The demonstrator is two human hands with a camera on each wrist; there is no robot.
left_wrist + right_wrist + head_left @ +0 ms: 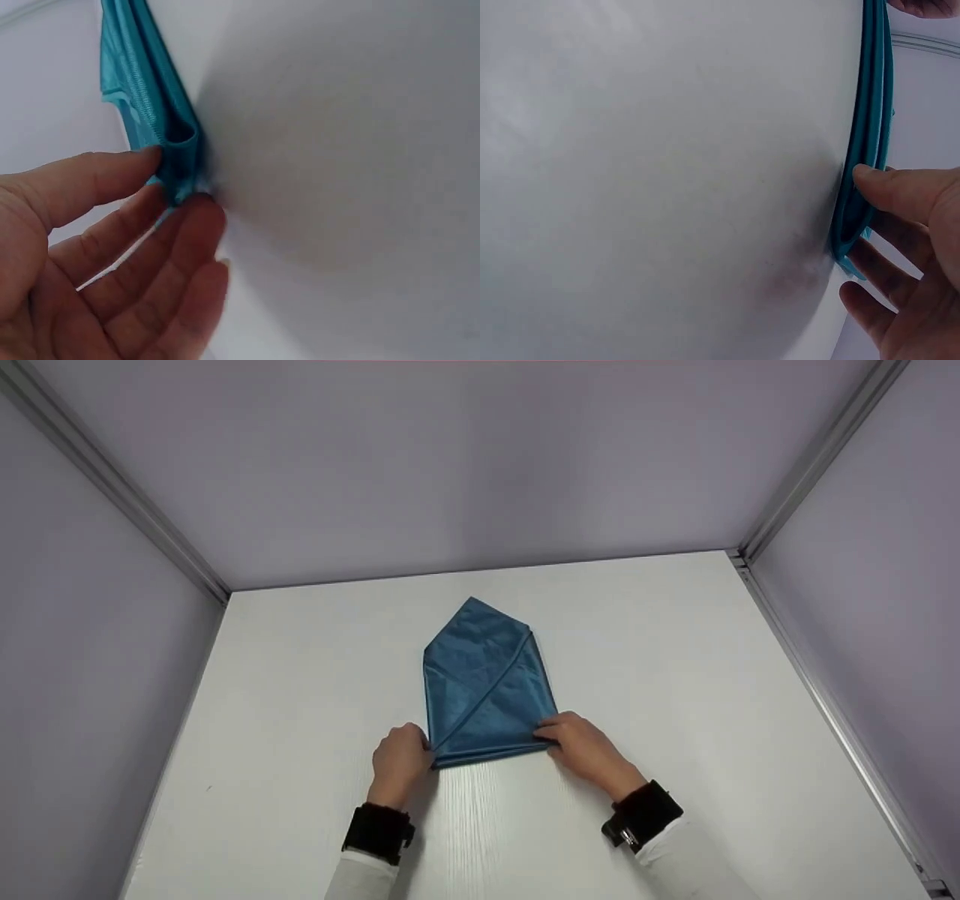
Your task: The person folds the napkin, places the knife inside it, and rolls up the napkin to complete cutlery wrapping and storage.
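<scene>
**So, blue cloth folded to a point, both hands at its near corners**

Okay, quick rundown of what's showing. A blue cloth [484, 686] lies flat in the middle of the white tabletop [300, 720], folded so the far end comes to a peak and the near edge runs straight across, closest to the person. One flap crosses over the other, so there's a diagonal fold line going from the near left corner up toward the far right.

The left hand [401, 761] sits at the near left corner. In the left wrist view the thumb [90, 176] and the fingers [176, 240] close in on the stacked layers of that corner [180, 161], so it looks like a light pinch on the cloth, with the rest of the hand pretty relaxed.

The right hand [585, 746] is at the near right corner. From the right wrist camera the thumb [900, 191] lies on top of the layered edge [862, 150] and the other fingers [877, 262] are tucked at the corner by the tabletop, so it's pinching the cloth too.

Both wrists wear black bands [645, 810] over white sleeves [360, 881]. Pale grey walls [480, 465] with metal corner rails [112, 480] box in the tabletop on three sides.
</scene>
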